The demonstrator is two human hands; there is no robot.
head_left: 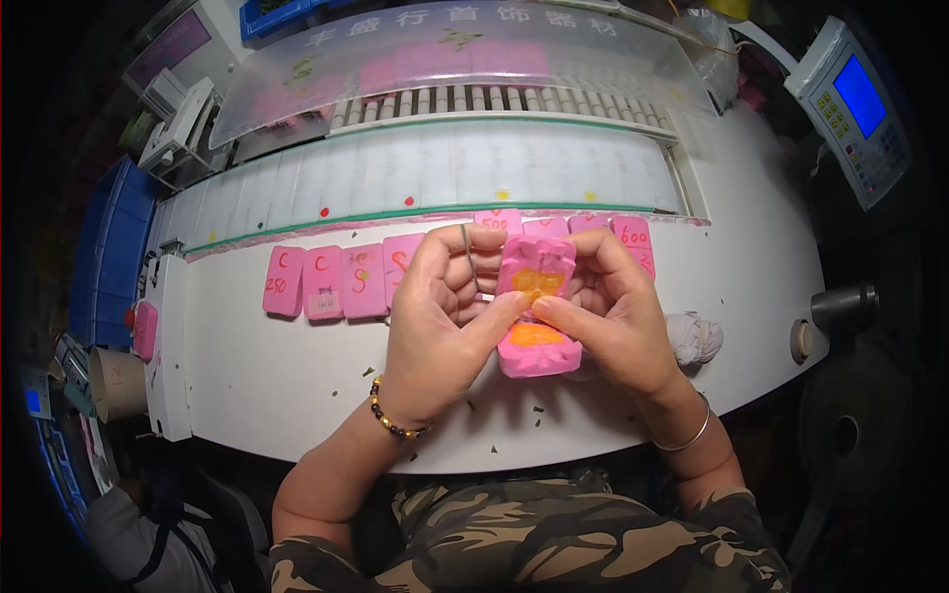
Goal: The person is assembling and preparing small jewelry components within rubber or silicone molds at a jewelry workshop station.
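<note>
Over the middle of the white table I hold a pink rubber mold (539, 257) in both hands. It is bent open, with orange areas on its two inner faces; its lower half (540, 362) tips toward me. My left hand (445, 306) grips it from the left, its thumb pressed on the fold. From the other side my right hand (613, 311) does the same, the thumbs nearly meeting. A thin dark green loop (468, 249) hangs by my left fingers. Behind my hands lies a row of pink blocks (322, 281) with red handwriting, partly hidden by them.
A roller conveyor (504, 99) under a clear cover and a green-edged white strip (415, 168) run along the back. A control panel with a blue screen (858, 94) stands at right, near a whitish bundle (694, 338). Dark green scraps (472, 406) dot the table (287, 395). Blue bins (114, 247) are at left.
</note>
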